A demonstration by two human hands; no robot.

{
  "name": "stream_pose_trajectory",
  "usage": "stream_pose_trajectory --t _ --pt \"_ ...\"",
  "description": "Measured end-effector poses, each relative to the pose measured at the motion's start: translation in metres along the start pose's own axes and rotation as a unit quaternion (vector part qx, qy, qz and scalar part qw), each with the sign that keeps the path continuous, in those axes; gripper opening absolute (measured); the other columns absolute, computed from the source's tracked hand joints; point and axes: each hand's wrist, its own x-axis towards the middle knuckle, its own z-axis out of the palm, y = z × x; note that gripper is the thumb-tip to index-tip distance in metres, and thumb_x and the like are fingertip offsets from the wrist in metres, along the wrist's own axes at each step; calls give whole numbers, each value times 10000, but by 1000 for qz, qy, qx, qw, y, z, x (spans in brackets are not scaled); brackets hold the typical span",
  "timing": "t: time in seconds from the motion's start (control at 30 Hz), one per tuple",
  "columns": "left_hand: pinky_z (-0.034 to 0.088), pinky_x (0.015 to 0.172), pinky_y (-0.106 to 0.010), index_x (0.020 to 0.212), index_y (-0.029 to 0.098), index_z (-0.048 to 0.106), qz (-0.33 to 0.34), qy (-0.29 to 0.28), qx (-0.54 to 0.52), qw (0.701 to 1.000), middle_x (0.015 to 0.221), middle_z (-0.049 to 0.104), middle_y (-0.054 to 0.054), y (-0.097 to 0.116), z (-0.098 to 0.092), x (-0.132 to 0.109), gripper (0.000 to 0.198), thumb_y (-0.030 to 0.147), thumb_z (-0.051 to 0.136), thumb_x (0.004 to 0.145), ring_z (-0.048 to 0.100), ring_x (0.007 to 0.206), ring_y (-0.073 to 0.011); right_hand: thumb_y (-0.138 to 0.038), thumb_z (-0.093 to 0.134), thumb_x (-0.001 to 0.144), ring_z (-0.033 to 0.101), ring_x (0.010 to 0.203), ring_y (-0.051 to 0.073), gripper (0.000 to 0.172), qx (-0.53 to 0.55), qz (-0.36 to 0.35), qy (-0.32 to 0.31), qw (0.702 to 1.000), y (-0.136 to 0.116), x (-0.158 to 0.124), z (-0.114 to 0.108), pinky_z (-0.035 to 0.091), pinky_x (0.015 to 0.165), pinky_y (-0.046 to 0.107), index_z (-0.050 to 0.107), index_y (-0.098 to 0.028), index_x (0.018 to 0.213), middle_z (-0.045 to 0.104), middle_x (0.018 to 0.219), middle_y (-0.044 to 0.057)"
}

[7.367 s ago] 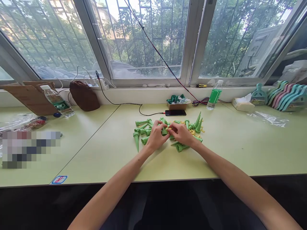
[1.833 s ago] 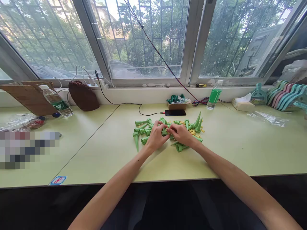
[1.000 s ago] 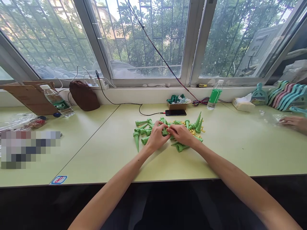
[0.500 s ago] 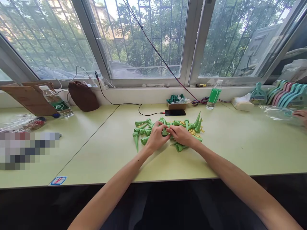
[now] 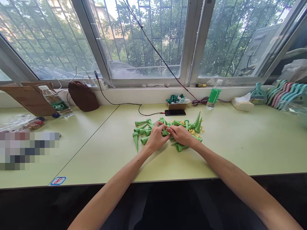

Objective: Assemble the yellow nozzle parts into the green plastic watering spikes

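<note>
Green plastic watering spikes (image 5: 135, 140) lie in a loose pile at the middle of the table, with small yellow pieces (image 5: 192, 129) among them on the right. My left hand (image 5: 157, 135) is closed around one upright green watering spike (image 5: 164, 131), whose lower part is partly covered by the fingers. Close against it, my right hand (image 5: 181, 134) has its thumb and fingers pinched together at the spike's side. What lies between those right fingertips is hidden. Another spike (image 5: 181, 147) lies just below my right hand.
Behind the pile are a phone (image 5: 175, 112) on a black cable and a small box (image 5: 177, 103) of green ties. A water bottle (image 5: 214, 95), tissue pack (image 5: 242, 103) and pastel dustpans (image 5: 286, 94) stand to the right. At left are another bottle (image 5: 56, 101) and a brown pouch (image 5: 83, 96).
At the far right, another person's hand has gone out of view and the clear plastic there has shifted right. My two hands have barely moved.
</note>
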Motion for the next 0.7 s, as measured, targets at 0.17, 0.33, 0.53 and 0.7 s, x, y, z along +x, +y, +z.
stream_pose_trajectory --t 0.17,0.33,0.53,0.7 --pt "527 747 -332 968 187 659 -10 -7 2 1000 1050 522 -77 1 -1 0 203 246 680 775 590 881 -193 -472 314 1016 439 567 142 449 9 7 1 1000 -1 0 0 259 561 258 559 -202 755 534 622 12" --pt "531 762 -337 986 182 658 -18 -12 -5 1000 1061 514 -78 1 -2 1 232 247 695 766 590 877 -185 -520 329 998 417 547 134 484 40 7 10 999 -1 0 -4 264 556 257 518 -202 685 510 586 -2" --pt "547 765 -352 1018 201 650 1 -17 -32 999 1068 511 -68 1 -3 0 268 273 711 767 589 844 -170 -544 307 991 474 589 138 512 96 38 117 988 4 4 -9 308 582 264 522 -193 687 548 618 13" --pt "545 836 -353 1062 215 642 49 -44 -59 996 1086 511 -69 6 -5 0 297 276 710 780 584 912 -170 -604 367 942 438 531 133 502 180 85 126 972 3 6 -5 314 523 265 471 -205 655 461 541 -17"
